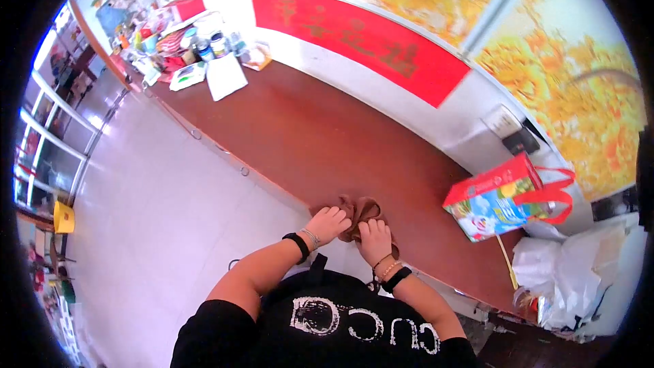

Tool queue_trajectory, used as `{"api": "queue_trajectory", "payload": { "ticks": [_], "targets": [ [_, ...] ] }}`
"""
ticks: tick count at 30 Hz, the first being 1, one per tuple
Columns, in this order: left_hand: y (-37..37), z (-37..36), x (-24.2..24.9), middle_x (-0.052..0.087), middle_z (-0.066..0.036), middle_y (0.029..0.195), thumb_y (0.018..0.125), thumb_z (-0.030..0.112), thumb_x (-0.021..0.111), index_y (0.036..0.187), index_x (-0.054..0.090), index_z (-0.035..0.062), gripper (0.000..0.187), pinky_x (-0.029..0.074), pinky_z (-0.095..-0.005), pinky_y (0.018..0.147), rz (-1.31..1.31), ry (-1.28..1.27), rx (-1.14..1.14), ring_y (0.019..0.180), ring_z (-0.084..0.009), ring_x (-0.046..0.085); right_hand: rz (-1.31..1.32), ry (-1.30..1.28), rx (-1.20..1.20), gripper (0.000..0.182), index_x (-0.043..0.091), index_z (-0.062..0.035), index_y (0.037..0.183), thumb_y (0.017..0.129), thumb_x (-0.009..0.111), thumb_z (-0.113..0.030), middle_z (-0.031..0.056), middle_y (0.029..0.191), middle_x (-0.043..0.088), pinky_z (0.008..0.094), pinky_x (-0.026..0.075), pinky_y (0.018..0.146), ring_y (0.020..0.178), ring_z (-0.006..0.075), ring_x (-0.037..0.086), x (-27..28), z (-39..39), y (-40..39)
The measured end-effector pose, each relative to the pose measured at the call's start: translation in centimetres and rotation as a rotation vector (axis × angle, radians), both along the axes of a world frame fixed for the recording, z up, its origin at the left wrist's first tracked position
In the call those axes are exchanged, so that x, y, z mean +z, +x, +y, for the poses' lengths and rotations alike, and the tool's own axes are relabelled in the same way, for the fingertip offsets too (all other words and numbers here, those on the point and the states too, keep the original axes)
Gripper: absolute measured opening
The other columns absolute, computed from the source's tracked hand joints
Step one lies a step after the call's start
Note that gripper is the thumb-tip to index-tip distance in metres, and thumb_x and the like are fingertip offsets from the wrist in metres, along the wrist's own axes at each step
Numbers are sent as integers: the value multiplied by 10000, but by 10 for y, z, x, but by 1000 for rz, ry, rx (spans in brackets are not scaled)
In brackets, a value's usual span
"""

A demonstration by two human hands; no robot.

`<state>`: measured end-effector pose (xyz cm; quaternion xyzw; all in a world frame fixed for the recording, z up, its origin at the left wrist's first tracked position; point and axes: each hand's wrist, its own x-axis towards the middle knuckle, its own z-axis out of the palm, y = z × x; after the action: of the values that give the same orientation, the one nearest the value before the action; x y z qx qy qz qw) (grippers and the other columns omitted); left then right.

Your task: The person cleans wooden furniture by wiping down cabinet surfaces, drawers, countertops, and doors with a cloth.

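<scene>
A crumpled brown cloth [359, 208] lies at the front edge of the reddish-brown counter [300, 123], bunched into folds. My left hand [330, 224] has its fingers curled into the cloth from the left. On the other side, my right hand [375, 239] grips it too, fingers bent down over the folds. The fingertips of both hands are partly hidden in the fabric. A dark band is on each of my wrists.
A colourful shopping bag [494, 199] with red handles stands to the right, near a yellow stick [507, 264] and white plastic bags [562, 266]. Bottles, papers [225, 76] and clutter fill the far left end. A red banner [361, 37] hangs on the wall behind.
</scene>
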<state>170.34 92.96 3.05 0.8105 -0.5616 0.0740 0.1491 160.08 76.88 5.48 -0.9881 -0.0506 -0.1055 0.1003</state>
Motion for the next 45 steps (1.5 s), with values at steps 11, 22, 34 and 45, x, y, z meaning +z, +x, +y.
{"api": "queue_trajectory", "payload": {
  "ticks": [11, 22, 34, 45],
  "targets": [
    [98, 85, 11, 487, -57, 819, 709, 161, 539, 816, 486, 131, 123, 419, -348, 717, 9, 46, -11, 837, -236, 488, 37, 10, 15, 352, 485, -120, 876, 624, 700, -237, 74, 878, 484, 389, 411, 713, 878, 267, 478, 2, 82, 96],
    [74, 82, 16, 479, -62, 811, 714, 146, 531, 820, 505, 124, 112, 396, -348, 715, 20, 48, 99, 827, -238, 477, 20, 40, 79, 246, 520, -130, 938, 717, 600, -203, 54, 858, 487, 365, 401, 710, 853, 238, 492, -2, 71, 80],
    [30, 85, -3, 471, -75, 844, 724, 122, 535, 863, 499, 119, 144, 451, -368, 731, 228, -10, 88, 862, -259, 496, 86, 108, 142, 212, 552, -127, 907, 697, 576, -113, 60, 815, 505, 366, 426, 697, 805, 249, 519, 4, 56, 35],
    [8, 94, -63, 536, -162, 941, 703, 31, 582, 910, 478, 59, 234, 453, -431, 769, 815, -421, 592, 901, -403, 500, 237, -40, 360, 132, 530, -131, 903, 773, 507, -132, 70, 822, 503, 364, 479, 644, 793, 249, 540, 20, 88, 78]
  ]
}}
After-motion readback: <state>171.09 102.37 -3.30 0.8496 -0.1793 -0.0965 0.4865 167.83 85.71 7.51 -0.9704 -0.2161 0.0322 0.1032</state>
